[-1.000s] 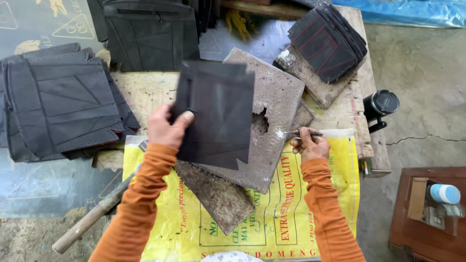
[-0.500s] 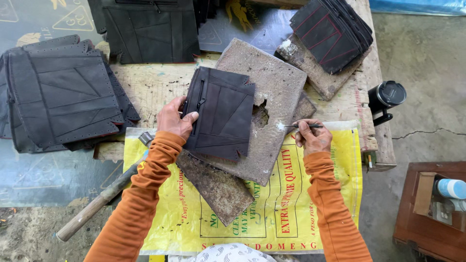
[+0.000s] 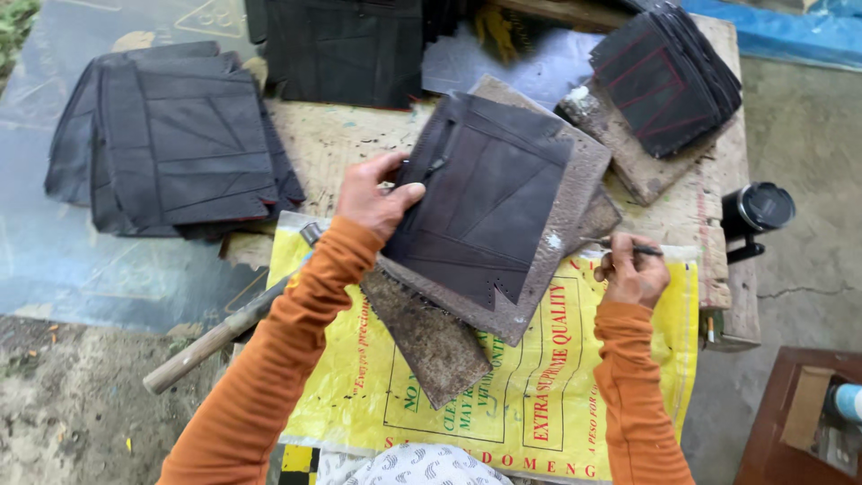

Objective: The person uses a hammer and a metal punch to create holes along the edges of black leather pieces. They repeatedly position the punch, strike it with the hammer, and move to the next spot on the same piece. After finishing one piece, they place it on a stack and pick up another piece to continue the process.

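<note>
Dark stitched panel (image 3: 480, 202) laid flat on grey board (image 3: 575, 193), lowered from its raised position a second ago | left hand (image 3: 373, 193) pressed on its 9 o'clock edge | right hand (image 3: 633, 274) pinching thin marking tool (image 3: 620, 242) at 3 o'clock | panel judged positioned for marking | surface (image 3: 332, 144) carries stacks at 10 and 1 o'clock.

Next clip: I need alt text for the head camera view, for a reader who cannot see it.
Seen from above, the left hand presses a dark stitched panel flat on a worn grey board, while the right hand holds a thin pointed tool beside it. A yellow printed sack covers the bench front; stacks of dark panels and a hammer lie left.
</note>
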